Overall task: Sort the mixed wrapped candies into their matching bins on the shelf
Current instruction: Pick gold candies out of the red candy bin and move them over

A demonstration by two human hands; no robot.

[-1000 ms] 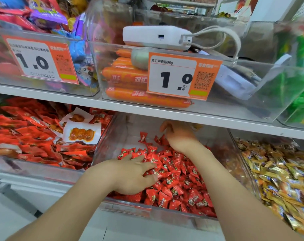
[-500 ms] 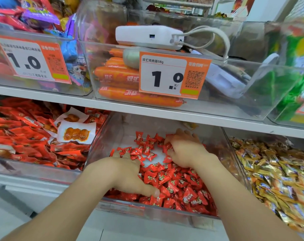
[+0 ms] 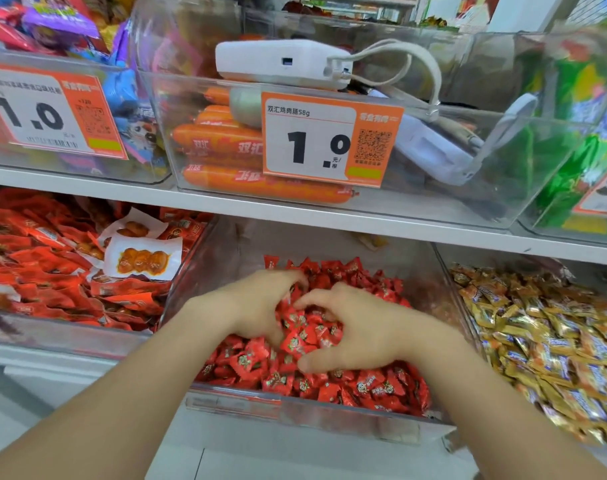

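A clear middle bin [image 3: 330,415] on the lower shelf holds a heap of small red wrapped candies [image 3: 364,382]. Both my hands are inside it, facing each other. My left hand [image 3: 257,306] has its fingers curled down into the candies. My right hand [image 3: 361,330] curves its index finger and thumb in a C round a clump of the same red candies. The two hands nearly touch, with the clump cupped between them. Candies under the palms are hidden.
The bin to the right holds gold wrapped candies [image 3: 544,341]. The bin to the left holds red snack packets [image 3: 52,271] and white packets [image 3: 142,259]. Just above the hands runs a shelf board [image 3: 295,213] carrying a sausage bin [image 3: 226,143], a price tag [image 3: 330,140] and a white power bank [image 3: 278,60].
My right hand came forward from the back of the bin toward me. My left hand moved in and up, so both hands now close round a clump of red candies.
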